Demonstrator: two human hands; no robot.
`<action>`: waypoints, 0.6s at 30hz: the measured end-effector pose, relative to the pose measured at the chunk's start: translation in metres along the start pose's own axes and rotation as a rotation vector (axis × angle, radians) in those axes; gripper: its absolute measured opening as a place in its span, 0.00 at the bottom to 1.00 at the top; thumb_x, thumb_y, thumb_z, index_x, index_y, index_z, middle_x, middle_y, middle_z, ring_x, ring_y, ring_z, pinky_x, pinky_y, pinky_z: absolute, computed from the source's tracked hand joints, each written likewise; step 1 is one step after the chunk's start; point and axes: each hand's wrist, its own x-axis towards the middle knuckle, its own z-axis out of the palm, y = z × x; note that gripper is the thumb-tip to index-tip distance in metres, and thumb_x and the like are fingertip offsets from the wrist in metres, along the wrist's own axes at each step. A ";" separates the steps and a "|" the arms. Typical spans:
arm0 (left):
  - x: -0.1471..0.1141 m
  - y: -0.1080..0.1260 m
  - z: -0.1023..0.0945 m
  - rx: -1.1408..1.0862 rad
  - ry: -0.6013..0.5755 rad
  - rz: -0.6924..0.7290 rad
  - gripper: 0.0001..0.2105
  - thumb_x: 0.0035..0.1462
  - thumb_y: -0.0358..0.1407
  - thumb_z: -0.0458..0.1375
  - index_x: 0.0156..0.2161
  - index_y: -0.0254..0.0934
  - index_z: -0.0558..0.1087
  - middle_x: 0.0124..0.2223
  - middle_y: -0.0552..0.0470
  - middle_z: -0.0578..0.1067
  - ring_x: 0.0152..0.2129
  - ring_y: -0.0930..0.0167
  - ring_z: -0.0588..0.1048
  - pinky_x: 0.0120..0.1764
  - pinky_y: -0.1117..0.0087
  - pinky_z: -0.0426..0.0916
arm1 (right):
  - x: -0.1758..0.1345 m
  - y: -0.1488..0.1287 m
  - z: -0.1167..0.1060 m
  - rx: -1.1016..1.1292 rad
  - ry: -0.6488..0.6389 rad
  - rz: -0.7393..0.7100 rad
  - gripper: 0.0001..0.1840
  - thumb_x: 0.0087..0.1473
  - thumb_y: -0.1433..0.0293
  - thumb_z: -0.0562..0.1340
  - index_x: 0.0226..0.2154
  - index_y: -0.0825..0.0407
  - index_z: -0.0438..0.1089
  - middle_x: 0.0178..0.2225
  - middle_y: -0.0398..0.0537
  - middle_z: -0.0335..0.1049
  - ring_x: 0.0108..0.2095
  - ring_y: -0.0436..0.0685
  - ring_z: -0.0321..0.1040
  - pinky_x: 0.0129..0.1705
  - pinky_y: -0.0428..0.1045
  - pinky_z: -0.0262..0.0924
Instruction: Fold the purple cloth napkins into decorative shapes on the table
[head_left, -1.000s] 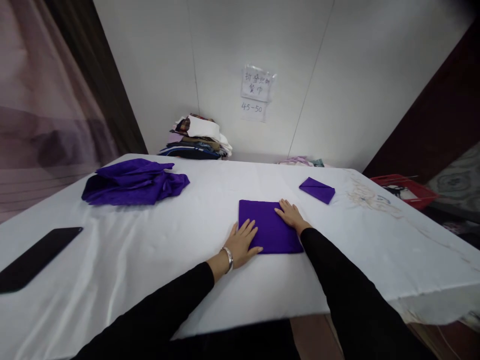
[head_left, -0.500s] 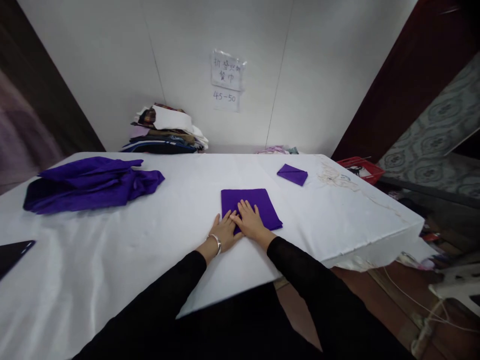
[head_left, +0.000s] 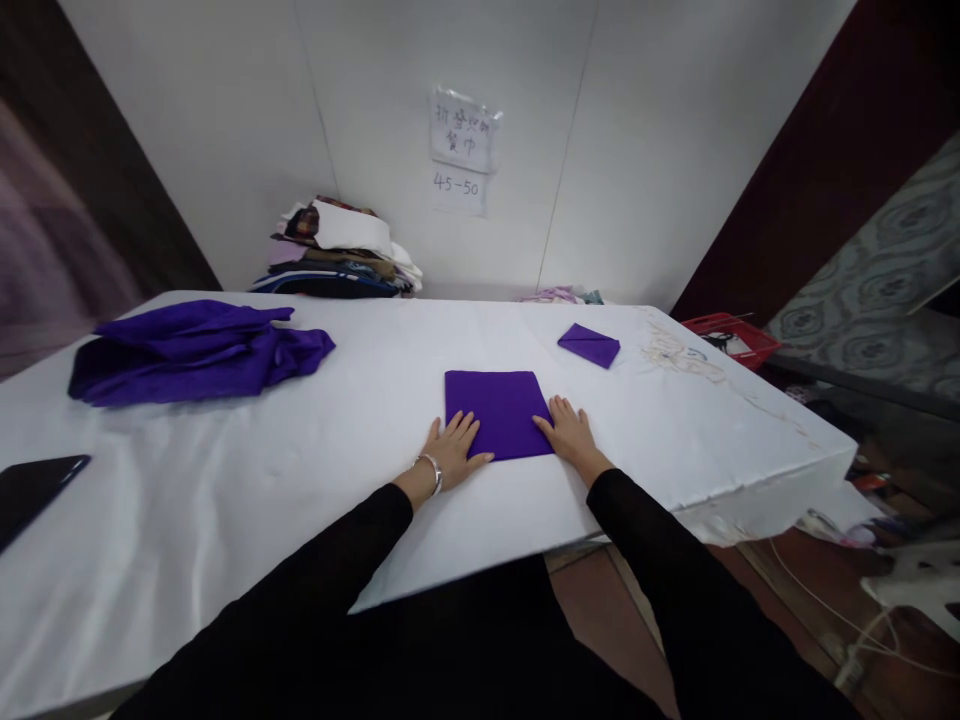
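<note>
A purple cloth napkin, folded into a square, lies flat on the white-covered table in front of me. My left hand rests on its near left corner, fingers stretched out, with a silver bracelet at the wrist. At the near right corner lies my right hand, its fingers spread and the thumb on the cloth's edge. Farther back and to the right sits a smaller folded purple napkin with a slanting fold line. Neither hand grips anything.
A crumpled heap of purple cloth lies at the left. Behind the table stands a stack of folded clothes. Loose pale threads lie at the right, near a red basket. A dark flat device is at the left edge.
My right hand has slid from the middle of the napkin to its right corner, apart from my left hand. The napkin's right edge now lies straighter. The view has shifted slightly.
</note>
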 end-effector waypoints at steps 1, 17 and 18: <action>0.000 0.005 -0.002 -0.008 0.005 -0.005 0.38 0.55 0.59 0.35 0.63 0.33 0.50 0.66 0.44 0.46 0.62 0.59 0.41 0.59 0.48 0.34 | 0.000 0.000 0.001 -0.015 0.014 -0.001 0.40 0.58 0.48 0.35 0.63 0.58 0.40 0.65 0.56 0.37 0.64 0.60 0.31 0.60 0.62 0.29; 0.033 0.035 0.019 -0.063 0.146 -0.132 0.33 0.59 0.53 0.32 0.64 0.35 0.48 0.66 0.46 0.45 0.63 0.62 0.39 0.59 0.48 0.33 | -0.001 0.011 0.016 -0.208 0.065 -0.125 0.32 0.61 0.54 0.38 0.62 0.50 0.45 0.64 0.56 0.41 0.63 0.64 0.36 0.57 0.65 0.38; 0.027 0.026 0.018 -0.049 0.148 -0.154 0.33 0.59 0.53 0.31 0.64 0.35 0.47 0.66 0.46 0.45 0.63 0.62 0.38 0.59 0.48 0.33 | -0.001 0.011 0.017 -0.207 0.069 -0.136 0.31 0.61 0.54 0.39 0.62 0.49 0.46 0.64 0.55 0.41 0.63 0.64 0.37 0.57 0.66 0.39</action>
